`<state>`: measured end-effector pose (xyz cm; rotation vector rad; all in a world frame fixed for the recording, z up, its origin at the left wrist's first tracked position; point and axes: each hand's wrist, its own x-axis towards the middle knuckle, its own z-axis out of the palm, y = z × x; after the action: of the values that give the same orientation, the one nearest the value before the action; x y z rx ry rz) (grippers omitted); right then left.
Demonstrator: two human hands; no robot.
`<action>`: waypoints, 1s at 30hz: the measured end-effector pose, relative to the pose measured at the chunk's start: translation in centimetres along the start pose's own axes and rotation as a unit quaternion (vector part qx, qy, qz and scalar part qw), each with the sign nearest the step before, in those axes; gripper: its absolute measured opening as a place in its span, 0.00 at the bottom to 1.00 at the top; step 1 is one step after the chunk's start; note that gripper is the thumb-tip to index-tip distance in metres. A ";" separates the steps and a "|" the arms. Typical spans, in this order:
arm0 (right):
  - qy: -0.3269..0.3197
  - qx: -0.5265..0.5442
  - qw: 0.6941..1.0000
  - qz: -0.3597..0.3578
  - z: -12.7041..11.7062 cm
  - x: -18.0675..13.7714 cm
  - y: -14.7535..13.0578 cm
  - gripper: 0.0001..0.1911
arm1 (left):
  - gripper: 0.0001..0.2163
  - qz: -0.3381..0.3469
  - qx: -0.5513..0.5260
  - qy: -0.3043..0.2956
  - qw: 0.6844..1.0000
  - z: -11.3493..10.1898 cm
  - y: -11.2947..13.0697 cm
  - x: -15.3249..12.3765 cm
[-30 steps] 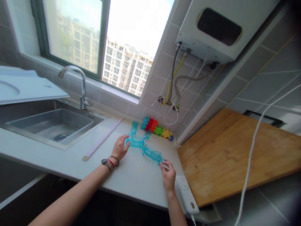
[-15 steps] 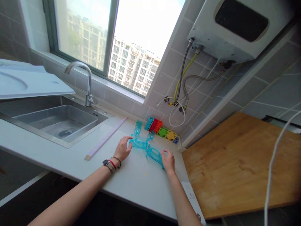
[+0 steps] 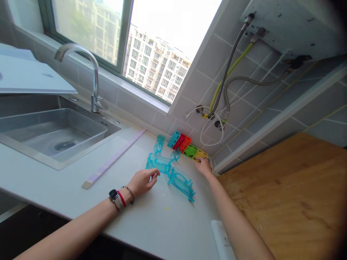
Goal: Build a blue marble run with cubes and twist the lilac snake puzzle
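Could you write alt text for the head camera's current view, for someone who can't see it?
A person's right grip reaches to a yellow block at the end of a colorful row, while the left grip is loosely curled beside translucent blue pieces on a white counter. A sink is at left, below a window.

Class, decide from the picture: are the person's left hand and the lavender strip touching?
Apart: the head view shows bare white countertop between left hand and lavender strip.
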<state>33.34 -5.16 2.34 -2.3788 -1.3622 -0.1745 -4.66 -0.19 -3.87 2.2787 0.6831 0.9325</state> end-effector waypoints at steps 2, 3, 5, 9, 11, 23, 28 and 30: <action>-0.014 -0.038 0.999 0.011 -0.2 1.7 1.3 0.20 | 0.10 0.013 0.008 -0.030 0.999 0.0 0.2 0.0; -0.020 -0.055 0.998 0.014 -0.3 2.5 1.9 0.22 | 0.11 0.015 0.012 -0.040 0.999 0.0 0.3 0.0; -0.032 -0.083 0.996 0.013 -0.7 3.8 3.1 0.26 | 0.11 0.017 0.015 -0.054 0.998 -0.1 0.5 0.0; -0.072 -0.113 0.991 -0.029 -0.7 6.6 4.0 0.29 | 0.11 -0.002 0.017 -0.072 0.997 -0.2 0.7 0.2; -0.096 -0.121 0.986 -0.058 -0.4 7.9 3.7 0.29 | 0.11 -0.021 0.018 -0.070 0.997 -0.2 0.7 0.3; -0.104 -0.184 0.975 -0.060 -0.4 9.1 3.7 0.31 | 0.11 -0.039 0.014 -0.086 0.995 -0.3 0.8 0.5; -0.119 -0.181 0.973 -0.076 -1.0 8.1 4.0 0.29 | 0.11 -0.039 0.017 -0.087 0.995 -0.3 0.8 0.5; -0.131 -0.178 0.972 -0.086 -1.4 8.0 3.9 0.26 | 0.11 -0.041 0.017 -0.087 0.995 -0.3 0.7 0.5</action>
<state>40.90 -1.05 4.89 -2.6463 -1.7918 -0.1694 -4.40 -0.30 -2.99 2.3108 0.7134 0.6793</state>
